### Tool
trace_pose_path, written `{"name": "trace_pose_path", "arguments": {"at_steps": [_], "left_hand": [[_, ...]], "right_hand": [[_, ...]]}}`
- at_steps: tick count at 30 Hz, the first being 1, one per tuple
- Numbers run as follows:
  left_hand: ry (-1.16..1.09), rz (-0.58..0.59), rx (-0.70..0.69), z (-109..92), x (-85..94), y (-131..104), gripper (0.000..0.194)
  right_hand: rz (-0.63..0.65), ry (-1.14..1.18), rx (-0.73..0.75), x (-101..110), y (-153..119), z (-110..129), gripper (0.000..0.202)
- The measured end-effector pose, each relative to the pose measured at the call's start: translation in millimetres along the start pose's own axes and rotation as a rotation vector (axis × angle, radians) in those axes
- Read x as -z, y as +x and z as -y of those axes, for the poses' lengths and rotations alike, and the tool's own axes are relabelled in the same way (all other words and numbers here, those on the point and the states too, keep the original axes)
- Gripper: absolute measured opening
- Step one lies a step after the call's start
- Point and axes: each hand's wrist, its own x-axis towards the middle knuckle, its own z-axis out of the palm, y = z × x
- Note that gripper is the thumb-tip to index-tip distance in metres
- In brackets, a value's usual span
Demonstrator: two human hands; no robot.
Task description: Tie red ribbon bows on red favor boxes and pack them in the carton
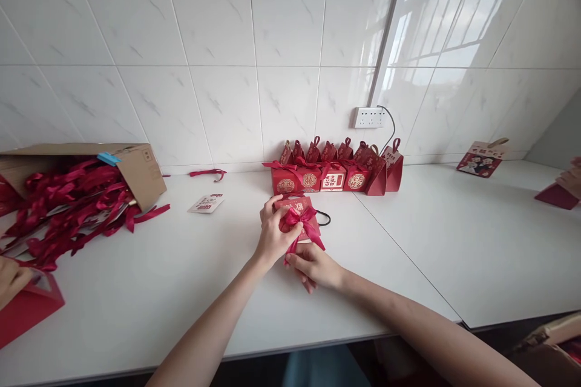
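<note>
A small red gift box point(281, 208) with gold lettering lies in front of me on the white table, with a crimson ribbon bow point(305, 222) tied over it. My left hand point(273, 233) is closed around the box's left side, its thumb and finger pressed at the bow's knot. Just below, my right hand point(315, 266) pinches a hanging tail of the ribbon between thumb and fingertip; the other fingers are curled. Parts of the box are covered by the hands and bow. A black loop point(325, 217) pokes out on the box's right.
Along the tiled wall stands a row of red gift boxes point(333, 178). At left, a cardboard box point(140, 175) lies spilling crimson ribbons point(72, 199). A card point(207, 203) and ribbon scrap point(209, 173) lie between. Another box point(481, 158) sits far right; a power strip point(370, 117) is on the wall.
</note>
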Motion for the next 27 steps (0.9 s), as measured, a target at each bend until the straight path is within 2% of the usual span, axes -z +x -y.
{"name": "trace_pose_path", "arguments": {"at_steps": [6, 10, 11, 13, 15, 16, 17, 21, 27], "left_hand": [[-0.031, -0.006, 0.017, -1, 0.3, 2, 0.010], [-0.059, 0.016, 0.044, -1, 2.2, 3, 0.011], [-0.066, 0.032, 0.046, -1, 2.8, 3, 0.012], [-0.083, 0.073, 0.036, -1, 3.9, 3, 0.013], [-0.101, 0.107, 0.007, -1, 4.3, 2, 0.012], [-0.109, 0.118, -0.011, -1, 4.3, 2, 0.011], [-0.114, 0.128, -0.028, -1, 4.1, 1, 0.011], [-0.125, 0.163, -0.073, -3, 2.2, -1, 0.013], [-0.150, 0.132, -0.059, -6, -1.7, -3, 0.011]], "right_hand": [[0.131, -0.053, -0.049, 3, -6, 8, 0.033], [0.184, -0.016, -0.022, 24, -17, 20, 0.052], [0.123, 0.010, 0.030, 31, -20, 23, 0.057], [-0.160, 0.009, 0.170, 44, -23, 28, 0.056], [-0.491, -0.105, 0.299, 52, -23, 30, 0.042], [-0.600, -0.199, 0.346, 54, -22, 30, 0.033], [-0.655, -0.303, 0.386, 55, -20, 29, 0.026], [-0.665, -0.581, 0.509, 50, -13, 19, 0.014], [-0.695, -0.545, 0.574, 44, -11, 12, 0.006]]}}
